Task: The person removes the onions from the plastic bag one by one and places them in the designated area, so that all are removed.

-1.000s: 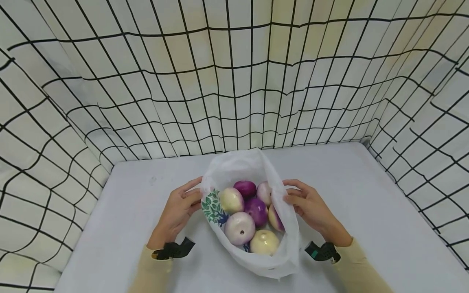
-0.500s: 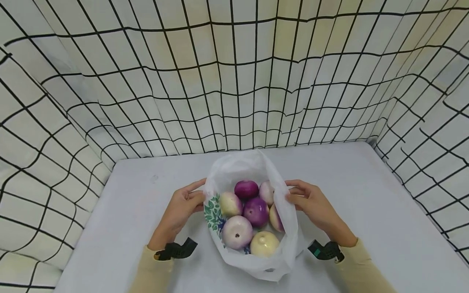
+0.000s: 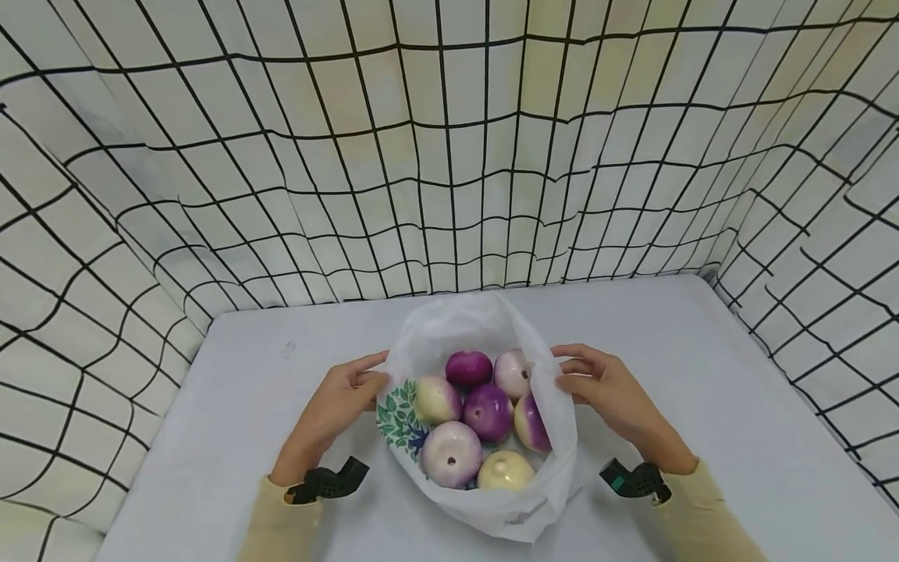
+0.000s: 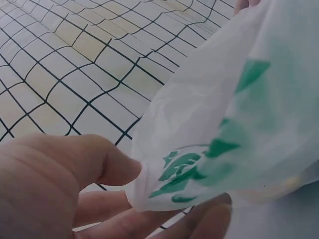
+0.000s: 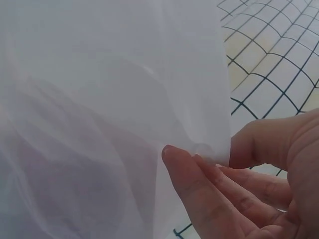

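Observation:
A white plastic bag (image 3: pixel 456 316) with a green leaf print stands with its mouth wide on the table. Inside lie several onions, among them a purple onion (image 3: pixel 488 413), a pale one (image 3: pixel 452 454) and a yellowish one (image 3: pixel 506 471). My left hand (image 3: pixel 344 402) pinches the bag's left rim between thumb and fingers; in the left wrist view the thumb (image 4: pixel 117 167) presses the plastic beside the leaf print. On the opposite side, my right hand (image 3: pixel 611 390) pinches the right rim, its thumb and fingertips (image 5: pixel 174 157) meeting at the plastic edge.
A white table (image 3: pixel 281 359) lies under the bag. Black wire grid (image 3: pixel 453 183) over pale sheeting rises at the back and along both sides. Each wrist carries a black camera mount, such as the one on the right (image 3: pixel 635 480).
The bag's mouth is spread slightly wider, with the hands a little farther apart. More of the onions on the right side shows. Both hands keep hold of the rim.

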Demonstrator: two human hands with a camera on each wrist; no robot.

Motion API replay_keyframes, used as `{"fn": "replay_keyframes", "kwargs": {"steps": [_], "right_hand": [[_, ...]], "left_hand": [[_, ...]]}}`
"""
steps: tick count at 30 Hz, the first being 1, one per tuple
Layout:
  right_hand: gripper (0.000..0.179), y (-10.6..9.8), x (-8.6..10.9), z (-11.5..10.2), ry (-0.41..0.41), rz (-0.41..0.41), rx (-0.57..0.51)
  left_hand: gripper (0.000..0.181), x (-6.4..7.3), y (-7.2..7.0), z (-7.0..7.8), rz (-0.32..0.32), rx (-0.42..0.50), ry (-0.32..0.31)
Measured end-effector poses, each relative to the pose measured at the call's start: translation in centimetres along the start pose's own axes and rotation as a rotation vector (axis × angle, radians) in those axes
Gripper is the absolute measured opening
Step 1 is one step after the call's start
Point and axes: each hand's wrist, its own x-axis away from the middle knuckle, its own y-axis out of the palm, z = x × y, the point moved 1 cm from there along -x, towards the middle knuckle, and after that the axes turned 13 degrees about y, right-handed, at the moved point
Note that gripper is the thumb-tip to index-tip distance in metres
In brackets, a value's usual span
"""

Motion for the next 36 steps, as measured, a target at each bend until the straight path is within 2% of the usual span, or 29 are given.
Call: {"fn": "replay_keyframes", "kwargs": {"steps": [2,4,7,13,17,20,23,26,28,36], "right_hand": [[0.049,0.1,0.0,-0.1,0.004,-0.005,0.000],[0.050,0.2,0.0,-0.1,0.008,-0.004,0.013],[0.051,0.4,0.1,0.0,0.014,-0.005,0.030],[0.047,0.7,0.1,0.3,-0.003,-0.014,0.041],[0.046,0.9,0.2,0.2,-0.018,-0.018,0.044],[0.046,0.9,0.3,0.1,-0.022,-0.017,0.035],[0.046,0.8,0.4,0.1,-0.022,-0.020,0.035],[0.045,0.7,0.3,0.1,-0.021,-0.016,0.043],[0.044,0.6,0.2,0.2,-0.022,-0.013,0.048],[0.045,0.4,0.1,0.2,-0.027,-0.010,0.053]], "left_hand": [[0.056,0.1,-0.2,0.0,-0.017,-0.052,-0.001],[0.056,0.2,-0.4,0.1,-0.002,-0.101,0.005],[0.052,0.4,-0.7,0.4,0.079,-0.147,0.029],[0.043,0.9,-0.6,1.4,0.265,-0.144,0.112],[0.037,1.1,-0.5,2.0,0.316,-0.084,0.167],[0.037,1.1,-0.1,2.4,0.283,-0.015,0.218],[0.041,1.0,0.7,2.4,0.178,0.027,0.252],[0.045,0.8,1.7,2.1,0.074,0.038,0.252],[0.046,0.6,2.2,1.8,0.029,0.043,0.245],[0.052,-0.1,2.7,0.6,-0.027,0.001,0.205]]}}
